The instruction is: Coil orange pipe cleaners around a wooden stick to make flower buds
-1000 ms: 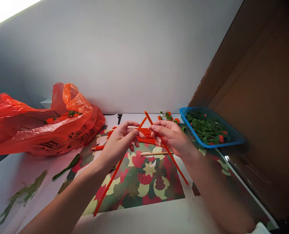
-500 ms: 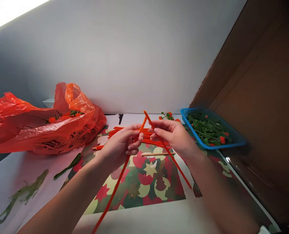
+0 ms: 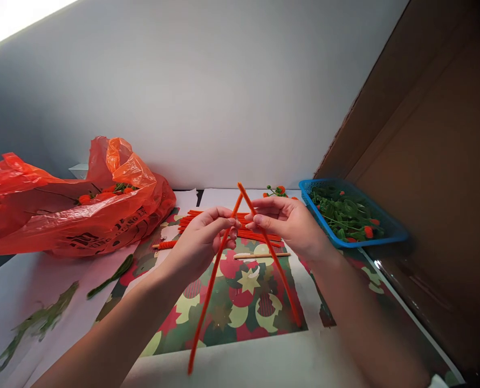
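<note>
Head view: at left, the red plastic bag [image 3: 110, 229] gapes, apparently for access. At right, the blue basket [image 3: 377, 242] confines leafy stems [image 3: 345, 213]. Left hand [image 3: 203, 231] and right hand [image 3: 290, 226] each pinch one orange fuzzy length [image 3: 210, 293] between thumb and fingers, near its top, presumably steadying the overlap; whether joined cannot be told. Orange bundle [image 3: 189, 220] lies behind, within reach.
</note>
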Tool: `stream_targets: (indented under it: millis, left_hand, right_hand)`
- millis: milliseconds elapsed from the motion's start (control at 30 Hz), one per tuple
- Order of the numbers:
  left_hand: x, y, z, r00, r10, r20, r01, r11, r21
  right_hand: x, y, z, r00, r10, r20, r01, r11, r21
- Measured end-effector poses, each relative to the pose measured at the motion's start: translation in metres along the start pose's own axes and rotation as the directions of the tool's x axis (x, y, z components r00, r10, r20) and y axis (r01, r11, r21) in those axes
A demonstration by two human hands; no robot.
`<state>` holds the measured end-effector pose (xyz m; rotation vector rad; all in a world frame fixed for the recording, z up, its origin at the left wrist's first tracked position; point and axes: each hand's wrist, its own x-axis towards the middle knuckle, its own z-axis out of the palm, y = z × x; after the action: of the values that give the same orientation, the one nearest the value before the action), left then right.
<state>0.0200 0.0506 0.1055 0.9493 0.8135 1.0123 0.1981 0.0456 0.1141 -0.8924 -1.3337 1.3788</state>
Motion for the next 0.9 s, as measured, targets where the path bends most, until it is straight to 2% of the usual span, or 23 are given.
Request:
stream_targets:
  millis: [567,800,900]
  left_hand:
    - [-0.0037,0.0001,0.0008,0.998,-0.009,0.060,0.011,0.999,-0.034]
    - [-0.0015,-0.0023,-0.0027,0.997,-0.048,0.053,0.052,0.996,-0.074]
    - [-0.0024,-0.0020,-0.0022,0.999,-0.027,0.041,0.029,0.997,-0.069]
  right_hand:
    - [0.0001,-0.0026,0.0005,1.000,0.014,-0.004,-0.014,0.999,0.038]
    - [0.0042,-0.0021,-0.0052,0.993,-0.045,-0.105,0.036,0.996,-0.085]
    - [0.0042,-0.0013,-0.0058,0.992,-0.064,-0.113,0.048,0.989,-0.139]
